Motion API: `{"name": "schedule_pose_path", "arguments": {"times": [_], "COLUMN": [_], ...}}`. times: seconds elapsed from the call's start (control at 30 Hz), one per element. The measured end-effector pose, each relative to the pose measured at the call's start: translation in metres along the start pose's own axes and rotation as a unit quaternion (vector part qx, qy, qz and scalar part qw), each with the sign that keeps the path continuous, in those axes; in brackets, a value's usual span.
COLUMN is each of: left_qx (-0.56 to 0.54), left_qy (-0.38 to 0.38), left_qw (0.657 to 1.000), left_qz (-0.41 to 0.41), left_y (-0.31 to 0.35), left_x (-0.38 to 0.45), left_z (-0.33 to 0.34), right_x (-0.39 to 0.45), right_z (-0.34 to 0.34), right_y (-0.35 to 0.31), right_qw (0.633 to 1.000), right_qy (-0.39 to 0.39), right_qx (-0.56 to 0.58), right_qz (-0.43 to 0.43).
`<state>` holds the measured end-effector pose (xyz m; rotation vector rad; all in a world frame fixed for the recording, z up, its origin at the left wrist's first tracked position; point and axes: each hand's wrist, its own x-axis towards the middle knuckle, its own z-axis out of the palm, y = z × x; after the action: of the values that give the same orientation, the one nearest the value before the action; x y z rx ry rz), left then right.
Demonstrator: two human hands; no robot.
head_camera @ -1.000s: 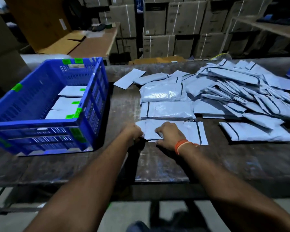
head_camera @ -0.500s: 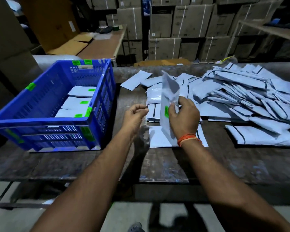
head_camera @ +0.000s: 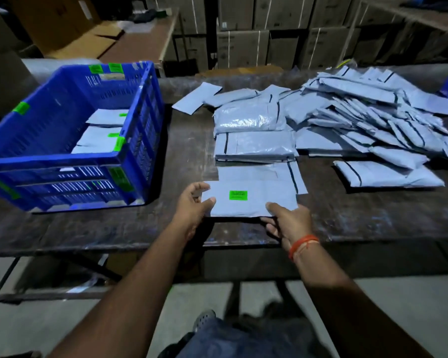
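Mailer bag (head_camera: 259, 206) is at the near edge of the counter (head_camera: 373, 218), left grip (head_camera: 195, 204) and right grip (head_camera: 289, 223) each pinching an end. Looks light, floppy, kinda slick, so I'd hold both short ends.

A dark worktop (head_camera: 101, 228) is carrying a blue plastic crate (head_camera: 145, 140) on its left. Stacks of grey mailing bags (head_camera: 254, 146) are lying in the middle, and a messy pile (head_camera: 373, 120) is lying on the right.
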<state>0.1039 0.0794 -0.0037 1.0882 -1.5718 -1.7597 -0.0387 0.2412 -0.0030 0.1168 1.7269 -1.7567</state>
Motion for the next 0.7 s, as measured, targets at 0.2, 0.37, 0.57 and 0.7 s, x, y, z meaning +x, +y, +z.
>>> {"name": "schedule_pose_path", "arguments": {"times": [0.2,0.37,0.57,0.7], "left_qx": [0.250,0.443,0.568,0.640], "left_qy": [0.036,0.087,-0.009,-0.071], "left_qw": [0.967,0.885,0.763,0.730], "left_qz": [0.027,0.115,0.308,0.229], "left_y": [-0.026,-0.018,-0.031,-0.043], "left_x": [0.000,-0.019,-0.032,-0.031], "left_z": [-0.010,0.000,0.025,0.029], "right_x": [0.003,-0.006,-0.007,0.014], "right_z": [-0.019,-0.026,0.002,0.003], "right_y": [0.010,0.006,0.024,0.036], "right_qw": [0.966,0.812,0.659,0.610], "right_qy": [0.034,0.113,-0.036,-0.109], "right_qx": [-0.240,-0.531,-0.629,-0.699], "right_qz": [-0.094,-0.215,-0.412,-0.357]}}
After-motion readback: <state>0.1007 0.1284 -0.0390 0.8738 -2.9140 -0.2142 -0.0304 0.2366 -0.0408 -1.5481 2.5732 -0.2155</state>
